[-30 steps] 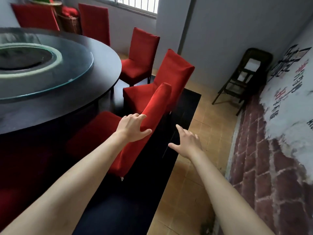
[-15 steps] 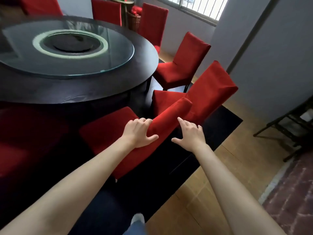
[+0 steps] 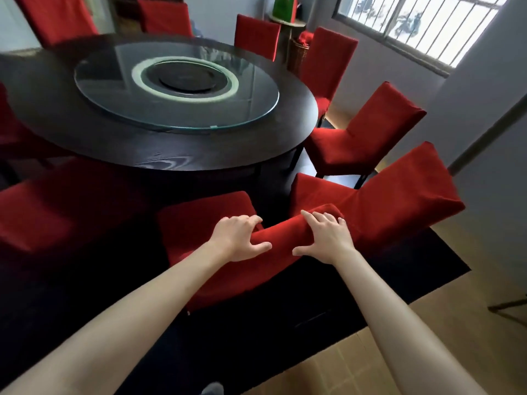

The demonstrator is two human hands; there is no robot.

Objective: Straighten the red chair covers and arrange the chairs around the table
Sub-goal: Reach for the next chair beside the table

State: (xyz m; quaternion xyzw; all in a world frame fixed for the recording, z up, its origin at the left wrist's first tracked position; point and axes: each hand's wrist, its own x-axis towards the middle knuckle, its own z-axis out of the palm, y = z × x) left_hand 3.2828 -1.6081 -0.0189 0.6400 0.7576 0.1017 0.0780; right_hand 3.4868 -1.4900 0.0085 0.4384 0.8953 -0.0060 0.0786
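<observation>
A chair in a red cover stands right in front of me, its seat facing the round dark table. My left hand grips the top of its backrest, fingers over the front and thumb behind. My right hand lies on the same top edge a little to the right, fingers spread over the fabric and thumb out behind. A second red-covered chair stands just right of it, angled, with a third beyond.
A glass turntable sits on the table. More red chairs ring the far side and the left. A dark rug lies under the table; tiled floor lies to the right. A barred window is at upper right.
My right hand has moved from beside the backrest onto its top edge. My view has swung left toward the table. My left hand keeps its hold.
</observation>
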